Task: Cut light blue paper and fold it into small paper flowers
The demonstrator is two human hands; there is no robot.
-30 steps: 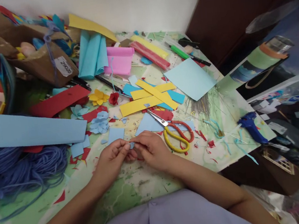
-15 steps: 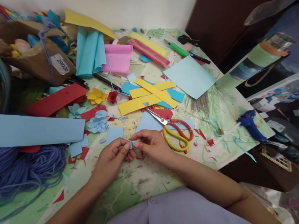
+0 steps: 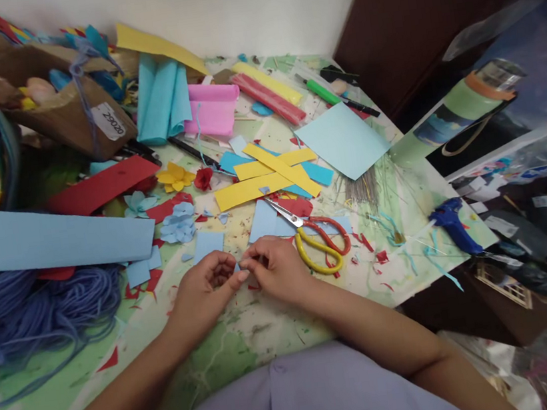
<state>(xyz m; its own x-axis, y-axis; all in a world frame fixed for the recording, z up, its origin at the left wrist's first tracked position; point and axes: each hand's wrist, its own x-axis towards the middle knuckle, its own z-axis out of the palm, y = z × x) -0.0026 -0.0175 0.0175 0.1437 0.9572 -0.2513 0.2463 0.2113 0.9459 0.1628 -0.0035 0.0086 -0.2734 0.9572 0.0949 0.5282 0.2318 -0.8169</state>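
Note:
Between my two hands, near the table's front, is a small piece of light blue paper (image 3: pixel 237 267), mostly hidden by the fingers. My left hand (image 3: pixel 208 282) pinches it from the left, thumb stretched toward the other hand. From the right, my right hand (image 3: pixel 277 266) meets it with thumb and fingertips pressed together. Just beyond the hands lie a light blue paper square (image 3: pixel 209 245) and scissors (image 3: pixel 301 223) with one red and one yellow handle. A light blue paper flower (image 3: pixel 178 223) rests farther left.
Yellow paper strips (image 3: pixel 256 188) lie crossed behind the scissors. Blue yarn (image 3: pixel 50 312) and a long light blue strip (image 3: pixel 55 232) cover the left. A blue glue gun (image 3: pixel 455 227) sits at the right edge, below a bottle (image 3: pixel 466 102). A cardboard box (image 3: pixel 84 109) stands back left.
The fingers have shifted around the small blue paper, and less of it shows now. My left thumb has straightened toward my right hand. The whole view has shifted slightly.

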